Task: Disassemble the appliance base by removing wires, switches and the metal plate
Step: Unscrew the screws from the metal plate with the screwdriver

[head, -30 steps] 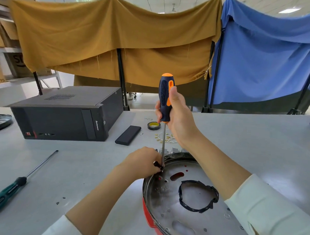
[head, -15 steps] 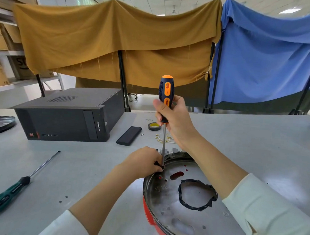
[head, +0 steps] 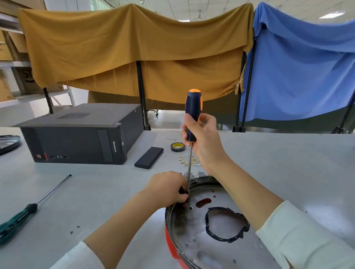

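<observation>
The red appliance base [head: 186, 256] sits close to us on the surface [head: 107, 192], its metal plate [head: 218, 249] facing up. Our left hand [head: 166, 190] pinches a small black part [head: 183, 190] at the rim. Our right hand [head: 201, 137] grips the orange screwdriver [head: 192, 114]. We should keep it straight up, push down, and turn slowly.
</observation>
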